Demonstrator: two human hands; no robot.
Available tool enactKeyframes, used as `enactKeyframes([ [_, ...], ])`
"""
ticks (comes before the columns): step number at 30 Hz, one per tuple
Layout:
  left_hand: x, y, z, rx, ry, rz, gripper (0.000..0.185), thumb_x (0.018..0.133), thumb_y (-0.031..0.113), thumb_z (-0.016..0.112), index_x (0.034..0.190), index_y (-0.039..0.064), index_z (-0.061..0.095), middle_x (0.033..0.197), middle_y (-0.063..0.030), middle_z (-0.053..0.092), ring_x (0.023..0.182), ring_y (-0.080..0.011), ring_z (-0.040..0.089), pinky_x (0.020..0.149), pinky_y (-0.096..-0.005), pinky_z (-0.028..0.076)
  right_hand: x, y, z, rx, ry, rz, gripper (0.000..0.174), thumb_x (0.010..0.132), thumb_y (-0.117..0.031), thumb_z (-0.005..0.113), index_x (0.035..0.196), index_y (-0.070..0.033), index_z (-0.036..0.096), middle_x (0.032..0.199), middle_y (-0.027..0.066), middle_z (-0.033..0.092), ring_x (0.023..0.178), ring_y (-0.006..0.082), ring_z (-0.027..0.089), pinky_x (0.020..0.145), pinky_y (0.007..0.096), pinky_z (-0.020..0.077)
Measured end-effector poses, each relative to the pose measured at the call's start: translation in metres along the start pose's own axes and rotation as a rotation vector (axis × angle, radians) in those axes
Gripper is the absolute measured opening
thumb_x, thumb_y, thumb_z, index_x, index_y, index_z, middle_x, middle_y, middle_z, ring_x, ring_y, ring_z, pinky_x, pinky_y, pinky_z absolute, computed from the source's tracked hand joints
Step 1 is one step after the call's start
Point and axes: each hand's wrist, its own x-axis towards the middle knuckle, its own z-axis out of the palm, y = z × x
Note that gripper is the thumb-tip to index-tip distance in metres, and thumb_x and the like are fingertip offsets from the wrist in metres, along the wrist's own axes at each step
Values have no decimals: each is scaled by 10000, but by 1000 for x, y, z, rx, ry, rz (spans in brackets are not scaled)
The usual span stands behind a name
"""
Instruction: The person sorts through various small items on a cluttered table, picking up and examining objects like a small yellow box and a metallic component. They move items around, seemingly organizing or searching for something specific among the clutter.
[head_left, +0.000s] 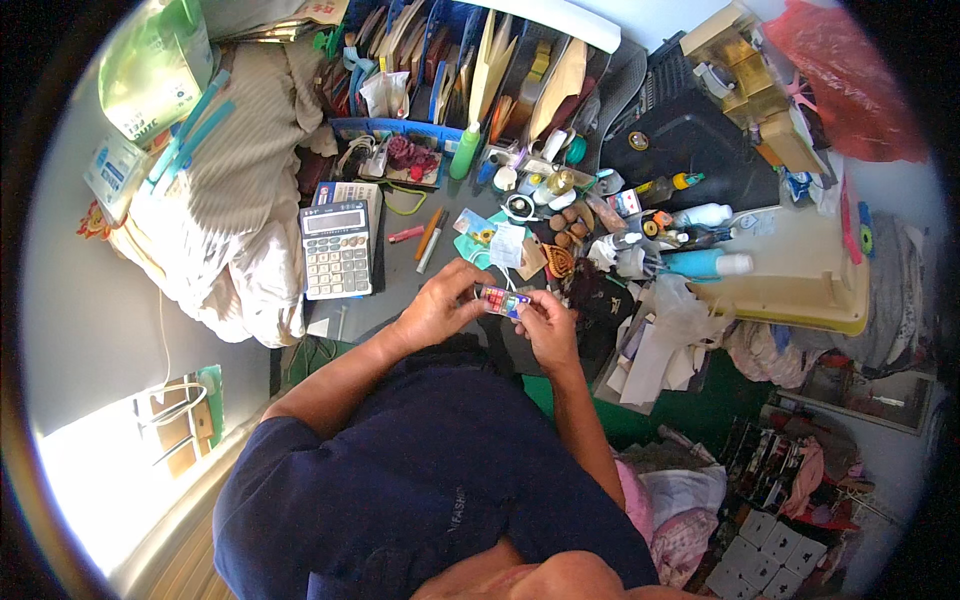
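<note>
Both hands meet in front of my chest at the near edge of a dark desk. Between them is a small flat packet (504, 301) with red, blue and clear parts; its exact kind cannot be told. My left hand (451, 298) pinches its left end between thumb and fingers. My right hand (546, 324) grips its right end. Just beyond lie a white paper slip (508, 246), a teal cloth-like item (471, 249) with a white cord, and a brown card (532, 259). Left of these rest an orange pencil-like stick (428, 234), a white marker (430, 250) and a desk calculator (337, 251).
A green bottle (465, 151) stands before upright files in blue holders (405, 129). Small bottles, brown balls (571, 225) and a blue bottle (694, 263) crowd the right side. Striped cloth (247, 150) is heaped at left; a plastic bag (675, 315) lies at the right edge.
</note>
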Motion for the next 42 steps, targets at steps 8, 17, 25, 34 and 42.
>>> enactKeyframes([
  [8, 24, -37, 19, -678, -90, -425, 70, 1005, 40, 671, 1062, 19, 635, 825, -32, 671, 686, -100, 635, 595, -243, 499, -3, 11, -10, 42, 63, -38, 285, 1008, -131, 708, 1240, 13, 625, 951, 45, 697, 789, 120, 669, 698, 280, 581],
  [17, 180, -44, 20, -850, 482, -237, 90, 1019, 23, 590, 1061, 62, 521, 864, -68, 641, 725, -166, 698, 630, -297, 572, -24, 51, -28, -44, 182, 111, 283, 995, -226, 735, 1169, -6, 699, 925, 40, 711, 801, 127, 674, 717, 311, 549],
  [25, 301, -65, 16, -636, 785, -209, 97, 1007, -22, 545, 1083, 24, 584, 911, -114, 677, 722, -217, 736, 601, -328, 607, -49, 83, -6, -75, 184, 70, 241, 1015, -225, 724, 1149, -25, 717, 913, 5, 704, 792, 95, 651, 708, 275, 525],
  [34, 363, -109, 2, -8, 718, -339, 183, 896, 133, 646, 1034, 76, 753, 1015, -213, 771, 1028, -421, 725, 926, -503, 555, -67, 100, -6, -92, 224, 112, 286, 1001, -247, 748, 1155, -8, 719, 945, 34, 720, 815, 118, 665, 730, 294, 535],
  [42, 383, -134, -5, 360, 473, -305, 228, 960, 195, 596, 1131, 94, 709, 1108, -234, 759, 1093, -435, 717, 948, -521, 556, -66, 112, -6, -71, 276, 117, 298, 983, -286, 760, 1120, -22, 736, 962, 61, 749, 847, 147, 696, 770, 329, 560],
])
